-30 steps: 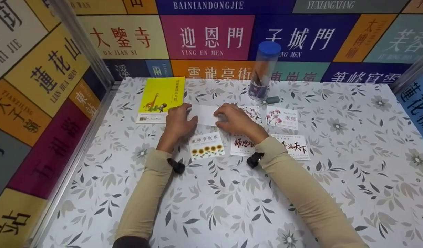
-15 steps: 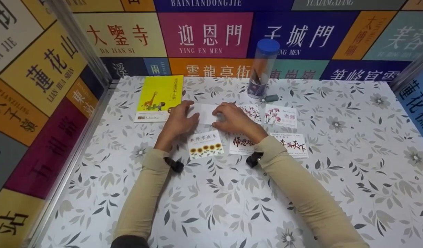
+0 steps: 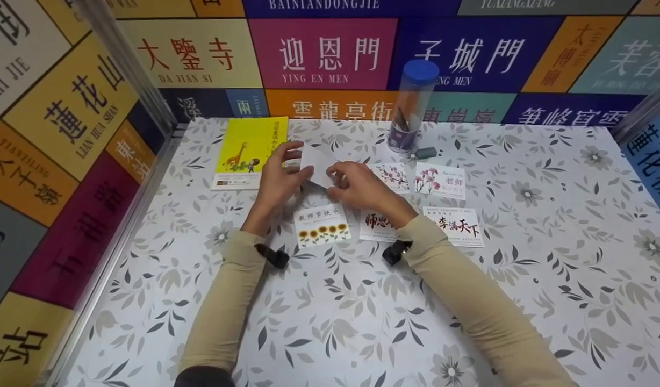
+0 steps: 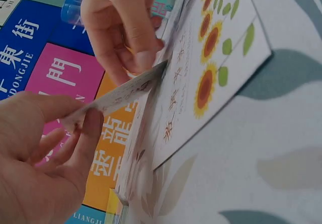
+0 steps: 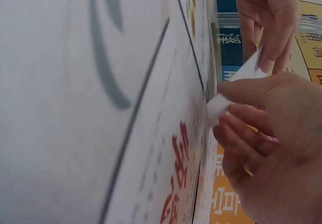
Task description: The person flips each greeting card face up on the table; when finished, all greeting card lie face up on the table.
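A white card (image 3: 315,160) is raised off the table and tilted, its plain side facing the head camera. My left hand (image 3: 278,180) pinches its left end between thumb and fingers; the left wrist view shows the card (image 4: 118,94) nearly edge-on, with faint print on its underside. At the other end my right hand (image 3: 363,186) pinches a corner, with white card (image 5: 218,106) visible between thumb and fingers in the right wrist view. Just below the hands lies a sunflower card (image 3: 323,226). The right forearm partly covers a card with red characters (image 3: 377,224).
A yellow book (image 3: 249,148) lies left of the hands. Behind them stands a clear, blue-capped tube (image 3: 412,107), beside a small dark green block (image 3: 426,152). More printed cards lie to the right: a pink flower card (image 3: 440,181), a blossom card (image 3: 393,177) and a red-lettered one (image 3: 459,228).
The white card lay flat between the hands; now it is lifted and tilted. The left fingers have risen, and the right fingers have closed on the card's corner.
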`<state>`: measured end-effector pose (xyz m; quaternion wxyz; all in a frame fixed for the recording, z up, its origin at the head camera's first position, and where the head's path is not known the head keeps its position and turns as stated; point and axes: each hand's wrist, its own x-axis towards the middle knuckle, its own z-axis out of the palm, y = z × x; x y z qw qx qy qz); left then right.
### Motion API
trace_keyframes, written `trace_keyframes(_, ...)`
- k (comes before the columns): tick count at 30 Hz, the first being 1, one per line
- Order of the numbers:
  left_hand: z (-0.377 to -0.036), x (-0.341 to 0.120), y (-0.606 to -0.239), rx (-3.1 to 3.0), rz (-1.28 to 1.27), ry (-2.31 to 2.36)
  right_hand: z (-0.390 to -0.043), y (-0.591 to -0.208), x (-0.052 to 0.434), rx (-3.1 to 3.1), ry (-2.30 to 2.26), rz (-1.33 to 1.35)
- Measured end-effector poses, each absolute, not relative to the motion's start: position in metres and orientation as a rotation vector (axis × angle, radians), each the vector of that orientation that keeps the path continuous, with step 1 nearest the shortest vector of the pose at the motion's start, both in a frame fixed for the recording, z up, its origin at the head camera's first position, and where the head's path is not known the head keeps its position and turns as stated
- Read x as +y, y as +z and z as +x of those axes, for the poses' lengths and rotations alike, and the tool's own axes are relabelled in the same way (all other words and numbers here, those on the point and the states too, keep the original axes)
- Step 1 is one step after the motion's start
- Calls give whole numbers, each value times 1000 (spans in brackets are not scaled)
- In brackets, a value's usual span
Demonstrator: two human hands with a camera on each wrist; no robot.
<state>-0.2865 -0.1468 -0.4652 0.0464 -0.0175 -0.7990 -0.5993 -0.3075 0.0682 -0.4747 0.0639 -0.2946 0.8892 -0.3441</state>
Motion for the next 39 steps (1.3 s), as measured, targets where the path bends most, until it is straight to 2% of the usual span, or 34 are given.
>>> trace_keyframes(4,-275,-142,-450,-2410,-142,-1992,-303,-471,61,2608,-1209,-830)
trace_keyframes(10,-276,-142,-452,-2343,-351,-2189,-301,-462,57,2565,-1444,-598)
trace_keyframes(18,-281,-141,-464,-2502,-475,-1875,-305,-459,62,2446,-1742,-432)
trace_keyframes(25,-291,-146,-483,-2635,-529,-1799,-308,-465,66,2373,-1771,-313)
trace_keyframes(30,-294,-147,-486,-2650,-453,-1766,-310,-468,67,2346,-1824,-255)
trace_keyframes(34,-296,-149,-487,-2611,-201,-1747,-311,-469,66,2324,-1836,-235)
trace_keyframes(39,-295,-156,-485,-2498,77,-1983,-310,-470,65,2356,-1761,-239)
